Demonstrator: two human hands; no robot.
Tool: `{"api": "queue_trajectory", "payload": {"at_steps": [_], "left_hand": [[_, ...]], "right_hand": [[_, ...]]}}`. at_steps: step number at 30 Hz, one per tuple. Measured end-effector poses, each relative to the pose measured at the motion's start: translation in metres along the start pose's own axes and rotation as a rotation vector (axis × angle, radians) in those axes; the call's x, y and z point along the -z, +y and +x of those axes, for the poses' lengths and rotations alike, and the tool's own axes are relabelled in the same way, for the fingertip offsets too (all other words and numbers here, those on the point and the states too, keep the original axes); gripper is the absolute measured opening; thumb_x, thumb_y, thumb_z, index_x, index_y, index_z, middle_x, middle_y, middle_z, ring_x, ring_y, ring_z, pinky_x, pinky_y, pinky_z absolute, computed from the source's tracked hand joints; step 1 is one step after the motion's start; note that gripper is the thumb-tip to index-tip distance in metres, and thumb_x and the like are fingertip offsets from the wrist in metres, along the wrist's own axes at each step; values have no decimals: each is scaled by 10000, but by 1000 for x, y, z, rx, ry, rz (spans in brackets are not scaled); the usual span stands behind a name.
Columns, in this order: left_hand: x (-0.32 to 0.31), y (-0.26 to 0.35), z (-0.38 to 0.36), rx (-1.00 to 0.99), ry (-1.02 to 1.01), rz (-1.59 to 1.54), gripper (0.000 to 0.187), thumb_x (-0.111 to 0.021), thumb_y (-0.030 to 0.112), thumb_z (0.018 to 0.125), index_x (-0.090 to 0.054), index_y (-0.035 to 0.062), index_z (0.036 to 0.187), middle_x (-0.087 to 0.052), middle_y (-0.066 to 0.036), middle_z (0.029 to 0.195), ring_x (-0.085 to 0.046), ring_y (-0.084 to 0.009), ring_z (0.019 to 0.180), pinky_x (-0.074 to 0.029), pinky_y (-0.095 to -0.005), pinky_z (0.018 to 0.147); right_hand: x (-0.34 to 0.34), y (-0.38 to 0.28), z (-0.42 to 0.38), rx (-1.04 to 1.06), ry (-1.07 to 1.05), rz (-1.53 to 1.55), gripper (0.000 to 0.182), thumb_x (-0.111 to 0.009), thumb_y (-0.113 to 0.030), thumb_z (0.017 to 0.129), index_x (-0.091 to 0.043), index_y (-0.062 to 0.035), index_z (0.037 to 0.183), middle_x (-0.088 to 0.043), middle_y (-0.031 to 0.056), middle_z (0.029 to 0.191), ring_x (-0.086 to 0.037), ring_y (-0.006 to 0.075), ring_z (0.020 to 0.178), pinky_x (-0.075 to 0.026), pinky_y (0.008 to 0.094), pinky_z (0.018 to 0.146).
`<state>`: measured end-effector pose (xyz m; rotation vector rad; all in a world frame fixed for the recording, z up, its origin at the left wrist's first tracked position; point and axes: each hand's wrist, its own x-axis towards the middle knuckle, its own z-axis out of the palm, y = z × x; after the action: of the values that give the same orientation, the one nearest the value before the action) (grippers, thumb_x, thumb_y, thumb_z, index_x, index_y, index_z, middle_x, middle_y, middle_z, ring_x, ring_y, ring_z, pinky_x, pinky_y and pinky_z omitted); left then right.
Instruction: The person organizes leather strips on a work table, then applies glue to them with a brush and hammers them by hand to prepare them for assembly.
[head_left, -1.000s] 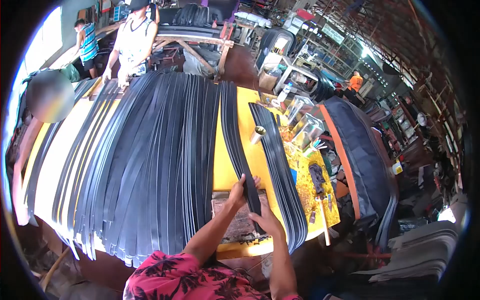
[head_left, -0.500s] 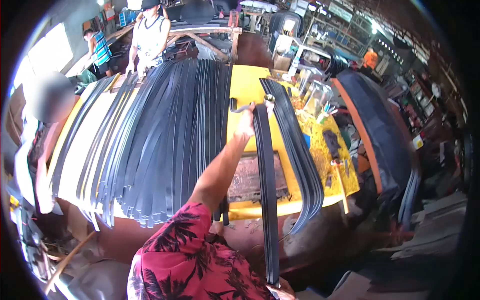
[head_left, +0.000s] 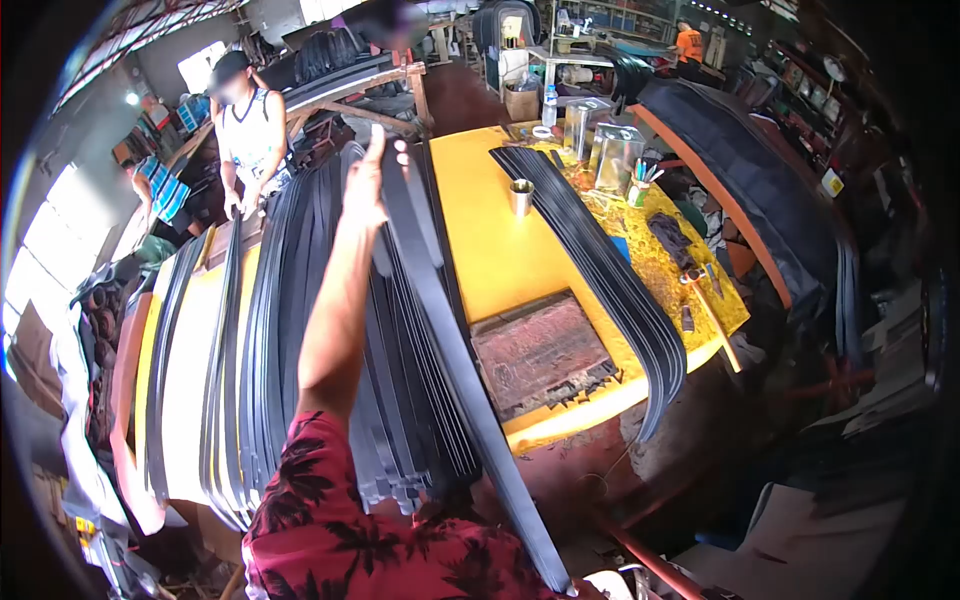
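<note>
My left hand (head_left: pixel 368 190) is closed around the upper part of a bundle of long black strips (head_left: pixel 450 350), thumb pointing up. The bundle slants across toward the lower right, over the edge of the yellow table (head_left: pixel 480 210). At its lower end my right hand (head_left: pixel 588 592) shows only as a sliver at the bottom edge, against the strips. Many more black strips (head_left: pixel 320 230) lie side by side beneath and left of my left arm. Another row of black strips (head_left: pixel 600 270) lies to the right, with a metal cup (head_left: pixel 521 198) beside it.
A worn reddish-brown slab (head_left: pixel 545 350) rests on the table's near part. A hammer (head_left: pixel 712 315), a dark cloth (head_left: pixel 670 240), a pen holder (head_left: pixel 640 188) and clear containers (head_left: pixel 617 158) sit at the right. A person in a white top (head_left: pixel 250 135) stands across the table, handling strips.
My left hand has carried the strip bundle leftward, from the bare yellow area to above the laid strips. The metal cup stands uncovered on the table. My view has turned.
</note>
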<state>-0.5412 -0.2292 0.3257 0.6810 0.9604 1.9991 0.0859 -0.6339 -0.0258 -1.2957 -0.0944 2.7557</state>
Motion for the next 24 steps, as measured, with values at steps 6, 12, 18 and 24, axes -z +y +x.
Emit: {"api": "queue_trajectory", "payload": {"at_steps": [6,12,18,24], "left_hand": [[81,40,83,-13,-75,177,201,-739,216,868,-658,49,944,-704,-49,848,-668,-132,641,-563,-271,532],[194,-50,126,111,39,331,338,-745,244,860,-650,-30,1036,-712,-114,894,-693,-186,719,-586,-326,627],[298,-181,134,460,254,247,253,-796,181,800,-693,-7,932,-690,-117,801,-688,-224,689,-581,-360,616],[293,-179,168,424,349,789,570,-816,189,756,-540,-118,1149,-677,-199,995,-684,-325,901,-582,-383,797]], "right_hand": [[-54,13,33,12,149,-136,484,-691,-26,863,-522,-32,1316,-672,109,1009,-675,175,851,-566,279,714],[-93,-36,78,88,271,-354,484,-693,-23,860,-525,-35,1314,-675,103,996,-676,172,849,-566,279,712],[-109,-84,97,177,403,-573,483,-694,-20,858,-527,-38,1311,-678,96,984,-677,169,846,-567,279,710],[-128,-81,92,207,526,-741,483,-696,-17,855,-529,-41,1308,-681,90,971,-678,166,844,-568,279,708]]}}
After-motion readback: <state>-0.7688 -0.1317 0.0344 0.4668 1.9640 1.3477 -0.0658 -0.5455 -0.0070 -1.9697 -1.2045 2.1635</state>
